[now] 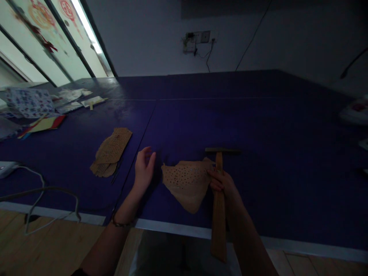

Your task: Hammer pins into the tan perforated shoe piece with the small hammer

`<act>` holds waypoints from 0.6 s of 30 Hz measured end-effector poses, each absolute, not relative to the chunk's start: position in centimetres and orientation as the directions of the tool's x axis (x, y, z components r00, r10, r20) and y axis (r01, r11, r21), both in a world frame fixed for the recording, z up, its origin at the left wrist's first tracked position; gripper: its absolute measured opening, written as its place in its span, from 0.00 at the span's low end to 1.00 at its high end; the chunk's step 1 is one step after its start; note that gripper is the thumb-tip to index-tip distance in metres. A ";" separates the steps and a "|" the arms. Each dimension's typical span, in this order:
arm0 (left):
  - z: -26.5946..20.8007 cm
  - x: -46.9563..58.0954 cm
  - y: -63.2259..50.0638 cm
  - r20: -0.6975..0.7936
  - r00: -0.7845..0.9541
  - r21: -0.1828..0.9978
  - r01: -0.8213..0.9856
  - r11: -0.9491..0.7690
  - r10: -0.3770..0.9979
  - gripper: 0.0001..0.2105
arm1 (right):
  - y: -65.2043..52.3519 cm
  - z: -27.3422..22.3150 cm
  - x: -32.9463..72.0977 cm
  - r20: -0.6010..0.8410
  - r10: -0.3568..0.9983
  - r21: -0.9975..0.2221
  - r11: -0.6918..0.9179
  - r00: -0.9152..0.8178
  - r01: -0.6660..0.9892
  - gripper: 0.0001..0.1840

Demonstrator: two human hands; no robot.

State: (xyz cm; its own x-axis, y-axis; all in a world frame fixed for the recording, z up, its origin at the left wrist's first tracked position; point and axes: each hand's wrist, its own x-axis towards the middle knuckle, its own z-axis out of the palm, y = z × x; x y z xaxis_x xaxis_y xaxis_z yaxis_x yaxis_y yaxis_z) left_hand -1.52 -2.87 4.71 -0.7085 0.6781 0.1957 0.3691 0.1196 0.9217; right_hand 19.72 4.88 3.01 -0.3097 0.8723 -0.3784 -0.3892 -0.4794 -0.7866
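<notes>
from where i stand, the brown sheet (pixel 185 178), with dark holes across its upper part and a blunt point at its lower end, is in front of the person over the near part of the purple table (pixel 273 184), just right of the left grip (pixel 144 168). the right grip (pixel 226 186) is closed around the wooden handle of the hammer (pixel 219 222), and its fingertips also reach the sheet's right edge, so one hand seems to mind two things. the left grip is loosely cupped, thumb standing apart from curled fingers, with nothing in it that i can see. whether the sheet lies flat or is slightly raised, i cannot tell. to handle it well, i would bring that free left grip onto the sheet's left edge, so the weight is shared and the thin-looking corners do not bend. the holed part is likely the weakest, so a light pinch on plain material seems safer than a pull across the holes. the hammer needs a firm hold, its head turned away from the sheet and the fingers, since the handle's lower end juts past the table's near edge. the pile of similar brown sheets (pixel 113 147) lies well to the left, clear of the hammer.
</notes>
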 end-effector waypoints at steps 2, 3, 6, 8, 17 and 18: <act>5.0 0.3 -3.7 -0.046 -0.676 0.983 -0.161 -0.087 0.735 0.19 | 4.9 3.1 19.8 -0.383 0.870 -0.783 -0.484 -0.309 -0.390 0.23; 5.0 1.3 -4.2 -0.174 -0.570 0.923 -0.378 -0.068 0.803 0.20 | 4.9 3.1 19.8 -0.385 0.870 -0.783 -0.484 -0.307 -0.390 0.23; 4.1 3.5 -5.2 -0.377 -0.267 0.737 -0.667 0.113 0.887 0.16 | 4.8 3.1 19.6 -0.386 0.872 -0.793 -0.480 -0.300 -0.375 0.24; 3.5 4.2 -5.6 -0.435 -0.188 0.672 -0.719 0.178 0.881 0.17 | 4.6 3.1 19.4 -0.381 0.877 -0.806 -0.471 -0.294 -0.360 0.24; 3.1 3.6 -5.7 -0.457 -0.215 0.626 -0.767 0.141 0.863 0.18 | 5.5 5.9 22.2 -0.204 0.972 -0.900 -0.138 -0.120 0.413 0.19; 3.1 3.7 -5.8 -0.453 -0.214 0.623 -0.770 0.136 0.866 0.18 | 5.8 6.3 22.8 -0.135 0.985 -0.804 -0.047 -0.105 0.593 0.17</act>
State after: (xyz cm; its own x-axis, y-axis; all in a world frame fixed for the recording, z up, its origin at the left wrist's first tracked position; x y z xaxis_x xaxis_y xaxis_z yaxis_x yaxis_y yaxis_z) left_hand 3.67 -5.77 3.09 -0.2138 0.8656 -0.4528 -0.7702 0.1358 0.6232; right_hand 22.81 5.82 6.33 -0.1048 0.9853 -0.1350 0.5931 -0.0470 -0.8038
